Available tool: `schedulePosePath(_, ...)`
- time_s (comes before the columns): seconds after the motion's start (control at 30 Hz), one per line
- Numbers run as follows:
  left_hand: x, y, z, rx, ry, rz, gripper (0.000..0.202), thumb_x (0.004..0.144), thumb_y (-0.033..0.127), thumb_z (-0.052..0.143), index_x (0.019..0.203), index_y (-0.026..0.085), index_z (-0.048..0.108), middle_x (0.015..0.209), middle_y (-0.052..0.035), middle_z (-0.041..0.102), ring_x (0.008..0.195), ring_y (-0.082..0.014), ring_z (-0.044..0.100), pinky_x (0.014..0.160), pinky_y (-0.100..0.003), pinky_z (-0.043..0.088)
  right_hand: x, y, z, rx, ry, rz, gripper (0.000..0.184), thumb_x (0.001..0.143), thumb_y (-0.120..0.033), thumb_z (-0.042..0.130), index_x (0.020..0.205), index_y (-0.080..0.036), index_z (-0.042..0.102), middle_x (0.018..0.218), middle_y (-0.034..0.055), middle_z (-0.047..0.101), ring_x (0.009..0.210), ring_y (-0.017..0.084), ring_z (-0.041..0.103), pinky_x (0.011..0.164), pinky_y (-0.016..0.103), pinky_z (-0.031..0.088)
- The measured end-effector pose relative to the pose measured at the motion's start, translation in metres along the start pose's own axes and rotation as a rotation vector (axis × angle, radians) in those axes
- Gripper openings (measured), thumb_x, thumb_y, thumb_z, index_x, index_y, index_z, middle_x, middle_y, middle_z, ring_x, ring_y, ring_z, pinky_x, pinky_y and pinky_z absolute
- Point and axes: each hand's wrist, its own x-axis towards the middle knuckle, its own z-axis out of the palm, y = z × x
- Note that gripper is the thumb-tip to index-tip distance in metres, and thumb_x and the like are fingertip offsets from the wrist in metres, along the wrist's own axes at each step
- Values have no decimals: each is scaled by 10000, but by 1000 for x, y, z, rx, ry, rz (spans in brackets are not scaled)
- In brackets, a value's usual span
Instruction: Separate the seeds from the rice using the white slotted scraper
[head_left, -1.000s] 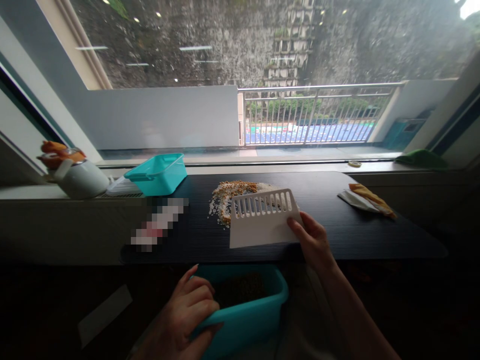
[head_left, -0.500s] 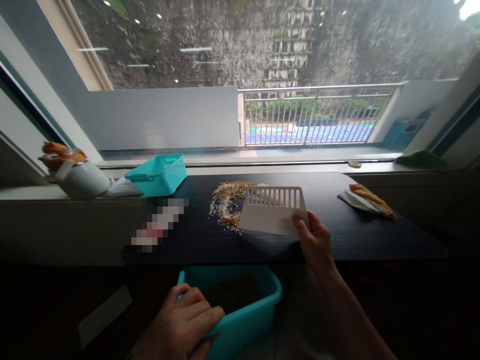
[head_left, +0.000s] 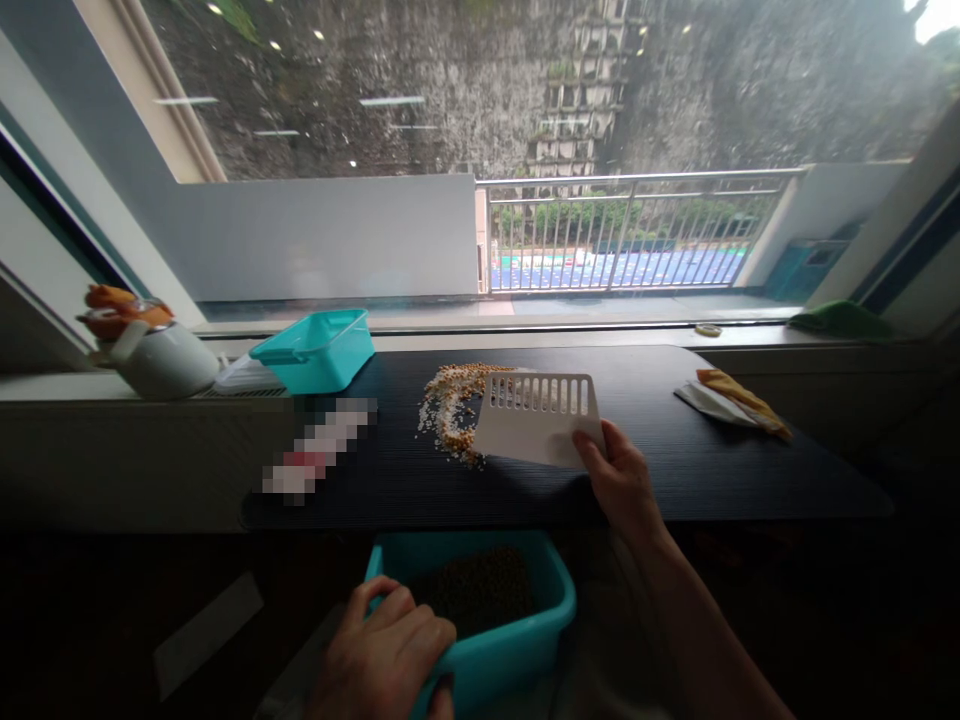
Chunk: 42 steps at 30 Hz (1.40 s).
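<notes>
**Scraper and grain.** The slotted scraper (head_left: 536, 420) lies tilted low on the desk (head_left: 712, 450), its left corner touching the grain heap (head_left: 450, 395). The right hand (head_left: 622, 485) has its fingers (head_left: 589, 450) closed on the scraper's right corner. A second ago it stood steeper, in front of the heap. The left hand (head_left: 390, 655) clasps the rim of the tub (head_left: 559, 595), held below the desk edge with grain inside.
</notes>
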Motion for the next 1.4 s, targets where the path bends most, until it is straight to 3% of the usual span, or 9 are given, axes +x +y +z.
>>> schedulePosePath(0.2,0,0,11,57,-6,27,207,671,85,599,790,236,523,681,74,637,680,-177,584,810,-349,381,2,4,0,26,-11,13,338,795,-449,615,1000,-182,648,834,34,679,765,210,602,687,313,468)
schedulePosePath(0.3,4,-7,16,33,17,129,125,767,123,556,735,226,495,636,61,602,663,-166,546,808,-330,377,3,7,0,48,-37,14,332,799,-451,614,1003,-192,647,851,32,676,784,212,600,698,315,468)
schedulePosePath(0.37,7,-16,20,-24,166,273,181,862,214,493,684,223,461,556,60,539,587,-157,484,753,-313,372,2,7,-1,64,-43,22,331,798,-454,618,1001,-195,647,851,29,673,786,212,596,699,316,468)
schedulePosePath(0.43,9,-26,24,-52,145,329,261,927,285,448,676,218,465,564,52,534,591,-153,470,766,-312,369,2,7,-1,77,-40,28,331,794,-457,623,993,-194,647,840,25,668,779,209,590,698,315,465)
schedulePosePath(0.57,10,-34,23,-79,123,389,317,957,340,450,669,215,489,579,57,536,606,-143,468,879,-323,357,2,5,0,87,-30,30,331,787,-458,626,982,-191,647,835,23,662,769,204,582,694,311,461)
schedulePosePath(0.7,9,-27,13,-62,126,420,343,974,303,447,644,216,483,555,74,503,620,-131,476,1066,-341,280,2,4,-1,67,-26,28,321,785,-452,627,974,-193,649,824,17,660,758,198,577,682,303,457)
schedulePosePath(0.83,13,-23,0,-45,24,406,278,950,262,520,676,212,507,601,70,532,745,-137,534,1158,-377,230,2,6,-2,59,-32,28,309,789,-449,633,968,-197,653,816,10,662,753,192,576,677,296,455)
schedulePosePath(1.03,27,-36,-8,-54,-54,481,231,857,252,675,707,196,509,636,81,532,758,-108,528,1170,-330,227,4,10,-1,134,-20,43,301,794,-440,646,978,-203,655,818,4,675,748,186,585,665,281,459)
schedulePosePath(1.4,43,-24,-5,-36,-56,520,306,770,278,766,702,208,476,622,100,537,757,-103,525,1153,-312,248,6,11,-2,209,-33,79,332,779,-453,662,990,-196,663,825,7,690,741,187,592,654,279,467)
